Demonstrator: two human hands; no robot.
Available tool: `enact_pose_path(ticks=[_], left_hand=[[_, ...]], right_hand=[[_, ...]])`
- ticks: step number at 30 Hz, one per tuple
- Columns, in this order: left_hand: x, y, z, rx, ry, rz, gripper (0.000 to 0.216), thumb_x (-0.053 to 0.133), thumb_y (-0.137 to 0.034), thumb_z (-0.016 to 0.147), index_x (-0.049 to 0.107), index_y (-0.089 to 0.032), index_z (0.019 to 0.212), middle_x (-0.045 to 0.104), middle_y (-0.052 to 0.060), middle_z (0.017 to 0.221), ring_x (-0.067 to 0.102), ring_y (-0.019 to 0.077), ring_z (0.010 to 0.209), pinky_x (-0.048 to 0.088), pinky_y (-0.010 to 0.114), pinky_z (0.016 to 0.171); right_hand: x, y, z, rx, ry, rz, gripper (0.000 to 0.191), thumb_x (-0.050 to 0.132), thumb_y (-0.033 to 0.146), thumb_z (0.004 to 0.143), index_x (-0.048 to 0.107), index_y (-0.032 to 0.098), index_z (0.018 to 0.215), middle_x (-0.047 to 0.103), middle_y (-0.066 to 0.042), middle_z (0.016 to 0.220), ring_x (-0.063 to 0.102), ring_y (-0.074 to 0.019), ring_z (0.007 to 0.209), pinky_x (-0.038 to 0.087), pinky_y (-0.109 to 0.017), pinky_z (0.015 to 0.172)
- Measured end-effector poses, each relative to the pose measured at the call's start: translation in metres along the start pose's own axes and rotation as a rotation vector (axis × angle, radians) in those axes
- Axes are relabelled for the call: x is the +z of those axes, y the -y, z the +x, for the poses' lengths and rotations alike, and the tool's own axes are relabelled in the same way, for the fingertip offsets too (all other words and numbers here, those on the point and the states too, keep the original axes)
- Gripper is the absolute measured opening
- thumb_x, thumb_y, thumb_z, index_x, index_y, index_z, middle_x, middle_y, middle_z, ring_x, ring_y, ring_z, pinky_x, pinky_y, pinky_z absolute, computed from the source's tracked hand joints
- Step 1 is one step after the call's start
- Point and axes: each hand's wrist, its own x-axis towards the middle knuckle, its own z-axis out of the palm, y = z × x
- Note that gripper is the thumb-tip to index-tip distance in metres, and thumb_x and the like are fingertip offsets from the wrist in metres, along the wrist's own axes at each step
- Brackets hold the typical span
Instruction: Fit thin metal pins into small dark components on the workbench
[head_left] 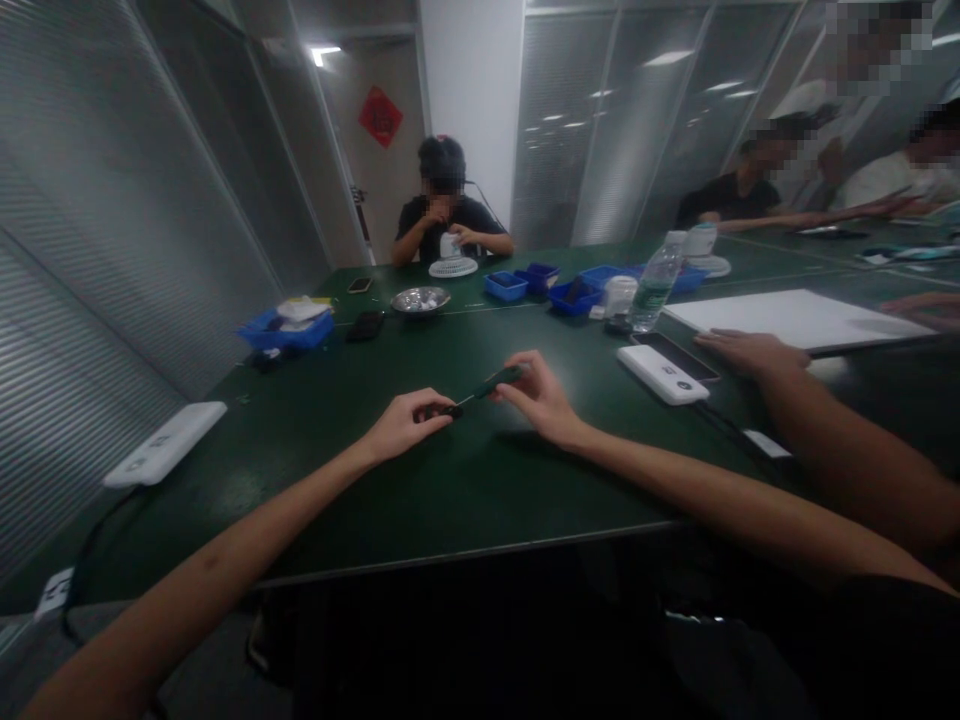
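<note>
My left hand pinches a small dark part just above the dark green table. My right hand grips a green-handled screwdriver, whose thin tip points left and meets the small part. Both hands hover close together over the middle of the table. What the small part is I cannot make out.
A co-worker's hand rests flat at the right beside a white power bank and a phone. A water bottle, blue bins, a metal bowl and a white board lie beyond. Another person sits at the far end.
</note>
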Motion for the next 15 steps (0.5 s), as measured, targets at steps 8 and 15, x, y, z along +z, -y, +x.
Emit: enact_pose_path(ticks=[8, 15], left_hand=[[-0.0001, 0.0033, -0.0004, -0.024, 0.026, -0.026, 0.032, 0.062, -0.037, 0.097, 0.072, -0.02, 0.122, 0.07, 0.008, 0.111, 0.057, 0.0167, 0.077, 0.044, 0.028, 0.069], [-0.0002, 0.001, -0.0011, -0.001, 0.066, -0.055, 0.03, 0.06, -0.033, 0.099, 0.072, -0.019, 0.122, 0.069, 0.008, 0.111, 0.058, 0.0161, 0.079, 0.044, 0.028, 0.07]], right_hand=[[-0.0013, -0.0014, -0.0018, -0.011, 0.052, -0.046, 0.037, 0.068, 0.044, 0.096, 0.044, 0.026, 0.118, 0.069, -0.007, 0.112, 0.072, -0.023, 0.101, 0.059, -0.044, 0.094], [0.0013, 0.0005, -0.0017, -0.09, 0.116, -0.117, 0.029, 0.065, 0.038, 0.098, 0.047, 0.025, 0.116, 0.069, -0.009, 0.118, 0.069, -0.024, 0.109, 0.056, -0.048, 0.098]])
